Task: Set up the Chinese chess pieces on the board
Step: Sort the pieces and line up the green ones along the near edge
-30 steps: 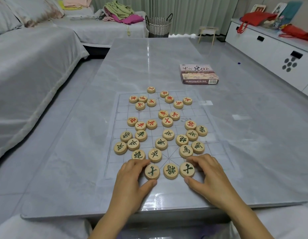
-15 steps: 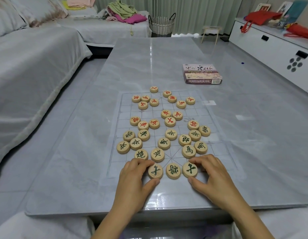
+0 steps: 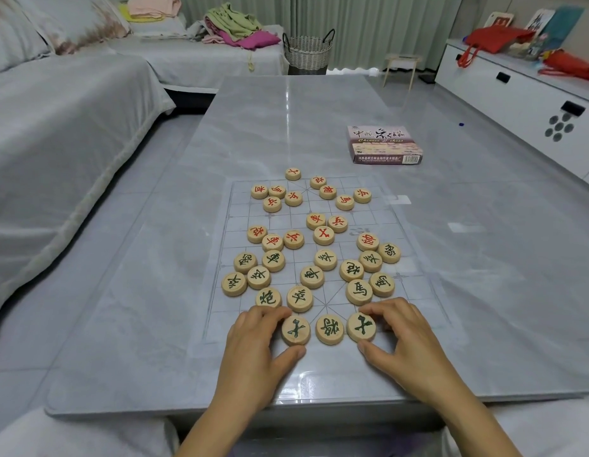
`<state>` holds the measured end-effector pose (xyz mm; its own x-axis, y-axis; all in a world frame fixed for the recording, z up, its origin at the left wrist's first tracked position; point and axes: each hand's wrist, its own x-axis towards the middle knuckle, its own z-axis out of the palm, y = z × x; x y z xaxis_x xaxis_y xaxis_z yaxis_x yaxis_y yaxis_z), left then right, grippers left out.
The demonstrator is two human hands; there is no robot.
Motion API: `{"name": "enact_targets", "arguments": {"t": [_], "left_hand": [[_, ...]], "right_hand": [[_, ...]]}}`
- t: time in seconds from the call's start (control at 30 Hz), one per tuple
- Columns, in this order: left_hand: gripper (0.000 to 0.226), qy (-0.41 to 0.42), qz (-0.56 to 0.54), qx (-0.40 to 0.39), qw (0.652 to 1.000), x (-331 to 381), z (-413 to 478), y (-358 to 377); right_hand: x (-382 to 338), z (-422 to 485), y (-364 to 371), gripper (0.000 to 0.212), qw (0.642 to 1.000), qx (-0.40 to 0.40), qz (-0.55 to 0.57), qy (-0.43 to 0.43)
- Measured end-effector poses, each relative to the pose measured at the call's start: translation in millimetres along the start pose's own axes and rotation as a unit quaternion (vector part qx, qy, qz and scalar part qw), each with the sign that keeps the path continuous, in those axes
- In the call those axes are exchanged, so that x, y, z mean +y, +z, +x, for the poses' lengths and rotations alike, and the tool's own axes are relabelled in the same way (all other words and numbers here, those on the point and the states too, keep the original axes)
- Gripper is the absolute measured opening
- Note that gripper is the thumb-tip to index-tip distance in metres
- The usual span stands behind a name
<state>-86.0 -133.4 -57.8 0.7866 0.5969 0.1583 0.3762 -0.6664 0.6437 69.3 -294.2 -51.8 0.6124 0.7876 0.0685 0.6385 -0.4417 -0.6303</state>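
A clear plastic chess board (image 3: 220, 291) lies on the grey table. Three green-lettered wooden pieces stand in a row on its near edge: a left piece (image 3: 295, 330), a middle piece (image 3: 329, 329) and a right piece (image 3: 361, 326). My left hand (image 3: 256, 351) pinches the left piece between thumb and fingers. My right hand (image 3: 405, 341) pinches the right piece the same way. Several other green pieces (image 3: 311, 277) lie scattered on the near half of the board. Red-lettered pieces (image 3: 323, 235) lie scattered across the far half.
The chess set's box (image 3: 383, 145) lies on the table beyond the board to the right. A grey-covered sofa (image 3: 55, 143) runs along the left. A white cabinet (image 3: 517, 103) stands on the right. A woven basket (image 3: 308, 52) is on the floor past the table.
Both hands stay on the outer two pieces of the near row with almost no movement. The view has shifted slightly.
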Motion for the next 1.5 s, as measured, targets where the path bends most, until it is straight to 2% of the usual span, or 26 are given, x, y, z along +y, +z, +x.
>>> {"name": "enact_targets", "arguments": {"t": [0.13,0.23,0.33,0.5,0.67,0.73,0.9,1.03,1.1,1.2,1.27,1.4,1.5], "left_hand": [[0.057,-0.002,-0.037,0.003,0.999,0,-3,-1],[0.039,-0.020,-0.130,0.031,0.991,1,-4,-6],[0.025,-0.009,-0.168,0.058,0.984,8,5,-18],[0.027,0.019,-0.002,-0.034,0.999,25,64,-29],[0.051,-0.025,0.120,-0.166,0.979,37,111,-12],[0.051,-0.018,0.161,-0.185,0.969,40,116,-7],[0.037,-0.034,0.108,-0.115,0.987,32,113,-10],[0.045,-0.062,0.072,-0.065,0.993,11,110,-24],[0.046,-0.062,0.057,-0.047,0.995,4,109,-28],[0.048,-0.055,-0.025,-0.042,0.997,1,105,-30],[0.042,-0.051,-0.055,-0.030,0.997,-5,100,-35],[0.022,-0.071,-0.052,0.040,0.995,-28,83,-50],[0.018,-0.088,-0.054,0.083,0.991,-43,63,-60]], "right_hand": [[-1,0,-6,0.036,0.994,0.010,0.108,0.031],[0,4,-13,0.025,0.979,0.053,0.190,0.055],[5,14,-23,0.018,0.976,0.113,0.172,0.071],[21,43,-27,0.023,0.981,0.136,0.084,0.105],[29,44,-14,0.024,0.980,0.164,0.055,0.097],[29,42,-14,0.023,0.979,0.174,0.050,0.093],[27,42,-14,0.033,0.987,0.131,0.024,0.085],[27,43,-13,0.047,0.992,0.084,-0.043,0.081],[26,43,-12,0.047,0.992,0.088,-0.047,0.081],[27,43,-12,0.046,0.991,0.093,-0.047,0.084],[27,42,-11,0.045,0.990,0.097,-0.043,0.093],[26,42,-11,0.040,0.988,0.114,-0.040,0.098],[27,42,-11,0.038,0.987,0.119,-0.038,0.099]]}}
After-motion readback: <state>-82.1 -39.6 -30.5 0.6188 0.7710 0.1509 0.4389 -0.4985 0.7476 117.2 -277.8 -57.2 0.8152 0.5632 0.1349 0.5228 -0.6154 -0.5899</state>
